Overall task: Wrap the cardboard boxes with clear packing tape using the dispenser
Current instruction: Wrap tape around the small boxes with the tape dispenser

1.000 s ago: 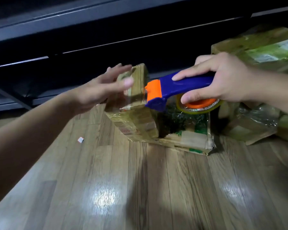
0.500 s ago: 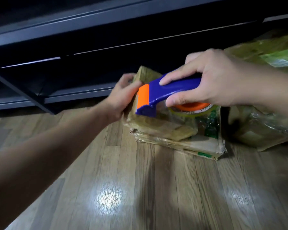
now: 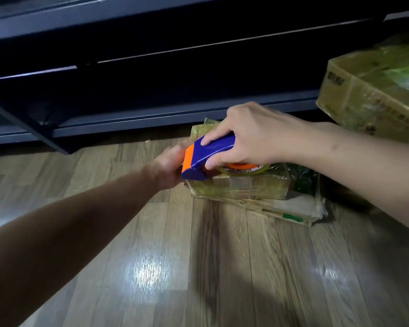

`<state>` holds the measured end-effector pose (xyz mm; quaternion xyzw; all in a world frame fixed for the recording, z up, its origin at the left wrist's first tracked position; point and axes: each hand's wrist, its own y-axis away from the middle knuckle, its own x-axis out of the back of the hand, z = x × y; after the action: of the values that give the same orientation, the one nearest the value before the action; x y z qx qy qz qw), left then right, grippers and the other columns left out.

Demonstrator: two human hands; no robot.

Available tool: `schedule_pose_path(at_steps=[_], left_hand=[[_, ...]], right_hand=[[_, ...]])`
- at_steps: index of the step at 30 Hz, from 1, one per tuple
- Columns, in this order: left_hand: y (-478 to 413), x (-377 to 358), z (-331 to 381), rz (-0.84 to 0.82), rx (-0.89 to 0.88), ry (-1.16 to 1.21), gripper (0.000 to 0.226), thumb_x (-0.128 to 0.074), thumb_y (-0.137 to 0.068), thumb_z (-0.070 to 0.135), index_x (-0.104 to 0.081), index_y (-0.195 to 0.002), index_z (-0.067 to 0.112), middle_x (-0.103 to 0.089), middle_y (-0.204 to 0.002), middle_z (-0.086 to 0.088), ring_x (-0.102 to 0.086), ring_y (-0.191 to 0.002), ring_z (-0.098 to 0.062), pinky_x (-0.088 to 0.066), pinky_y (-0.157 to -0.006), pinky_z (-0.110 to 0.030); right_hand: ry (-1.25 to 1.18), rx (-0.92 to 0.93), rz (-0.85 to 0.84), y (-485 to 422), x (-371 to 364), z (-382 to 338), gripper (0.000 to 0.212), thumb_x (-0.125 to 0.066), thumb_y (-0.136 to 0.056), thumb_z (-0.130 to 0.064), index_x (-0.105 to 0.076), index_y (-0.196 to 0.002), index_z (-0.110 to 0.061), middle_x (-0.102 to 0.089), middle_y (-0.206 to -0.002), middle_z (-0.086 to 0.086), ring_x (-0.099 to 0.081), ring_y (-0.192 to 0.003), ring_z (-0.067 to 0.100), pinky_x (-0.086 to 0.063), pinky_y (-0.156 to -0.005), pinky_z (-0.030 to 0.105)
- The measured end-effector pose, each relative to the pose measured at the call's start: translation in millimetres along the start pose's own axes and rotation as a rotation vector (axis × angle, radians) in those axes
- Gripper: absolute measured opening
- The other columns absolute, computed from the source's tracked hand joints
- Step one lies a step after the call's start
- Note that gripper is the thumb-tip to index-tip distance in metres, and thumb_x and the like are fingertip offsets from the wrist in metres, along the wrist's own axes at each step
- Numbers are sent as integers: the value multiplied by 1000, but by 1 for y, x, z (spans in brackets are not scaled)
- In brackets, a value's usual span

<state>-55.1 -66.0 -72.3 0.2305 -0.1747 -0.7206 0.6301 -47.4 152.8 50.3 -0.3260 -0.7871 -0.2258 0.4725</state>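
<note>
The floor (image 3: 293,279) takes up most of the shot, wood planks with a dark shelf unit (image 3: 175,114) across the top. A big box (image 3: 373,95), already shiny with tape, sits in the upper right, well out of the action.

The box (image 3: 241,188) being worked on is right of centre, lying on some flattened cardboard (image 3: 293,210). Its long axis runs left to right across the frame.

The dispenser (image 3: 209,159) lies on top of the box along that same line, with its orange nose at the box's left edge and pointing left. The right hand (image 3: 253,135) comes in from the right and is wrapped round the blue body, fingers over the top and thumb underneath by the roll (image 3: 244,167).

The left hand (image 3: 169,166) reaches in from the lower left and sits right against the box's left end, just behind the orange nose. It's blurry and half hidden, so I honestly can't tell if it's gripping that end or just pressing on it.

Here's my guess at the thing to watch: the tape looks headed over the left edge and down that end, which is exactly where the left hand is. It probably has to shift or turn the box first.
</note>
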Motion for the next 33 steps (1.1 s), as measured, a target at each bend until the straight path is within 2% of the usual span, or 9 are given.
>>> schedule_pose_path(at_steps=[2,6,13,16,18,22,25,28,33], left_hand=[[-6,5,-1,-5,7,18,69,-82,-74,38,-64,-132,5,-70,-124,-22,-68,-105,-38,-55,-96,-52],[-16,12,-6,-25,-36,-50,71,-83,-82,52,-62,-141,19,-62,-143,-20,-50,-138,-49,-35,-112,-74],[-20,13,3,-66,-35,-17,75,-89,-76,47,-64,-139,14,-63,-143,-18,-60,-132,-37,-45,-113,-60],[-28,8,11,-105,-47,21,59,-77,-90,38,-63,-141,12,-64,-141,-18,-65,-127,-34,-55,-104,-49],[-31,3,14,-85,-67,0,52,-70,-95,35,-62,-141,13,-66,-137,-18,-69,-120,-31,-60,-97,-45],[-19,-3,21,187,-330,-510,67,-71,-96,42,-46,-156,27,-61,-144,-3,-65,-124,-18,-56,-99,-35],[5,-5,36,65,-712,-1099,84,-58,-90,53,-32,-163,19,-25,-170,1,-28,-154,-15,-28,-124,-34],[15,-26,27,-198,-625,-1551,119,-41,-81,89,-2,-167,17,11,-174,-1,14,-160,-16,8,-129,-42],[9,-38,5,14,-612,-1746,124,-21,-79,97,7,-166,14,14,-174,-5,17,-159,-21,2,-130,-52]], right_hand=[[3,-9,-9,3,2,3,53,-72,-76,-69,-66,-126,-50,-41,-76,-30,-44,-74,-11,-28,-61,10],[-28,-42,-27,14,8,14,54,-71,-75,-70,-64,-126,-52,-43,-74,-30,-43,-75,-29,-34,-59,4],[-152,-188,-4,67,30,56,53,-60,-55,-86,-60,-105,-71,-57,-88,-11,-57,-79,6,-37,-68,20],[-129,-165,-11,63,28,60,60,-55,-56,-89,-60,-112,-69,-56,-89,-10,-56,-82,9,-43,-73,30],[-61,-156,-7,53,28,58,63,-60,-63,-81,-64,-121,-58,-53,-86,-17,-55,-81,2,-41,-71,22],[4,-147,-7,38,30,55,47,-74,-78,-61,-68,-123,-48,-42,-76,-30,-46,-75,-26,-34,-61,6],[26,-137,-17,32,32,54,44,-73,-78,-63,-69,-120,-50,-47,-78,-28,-50,-74,-7,-33,-63,14],[81,-114,-35,24,34,54,48,-72,-76,-67,-69,-121,-49,-56,-87,-27,-54,-78,1,-42,-68,24],[108,-101,-42,27,32,53,52,-71,-78,-66,-66,-127,-48,-43,-79,-28,-46,-72,-5,-34,-63,18]])
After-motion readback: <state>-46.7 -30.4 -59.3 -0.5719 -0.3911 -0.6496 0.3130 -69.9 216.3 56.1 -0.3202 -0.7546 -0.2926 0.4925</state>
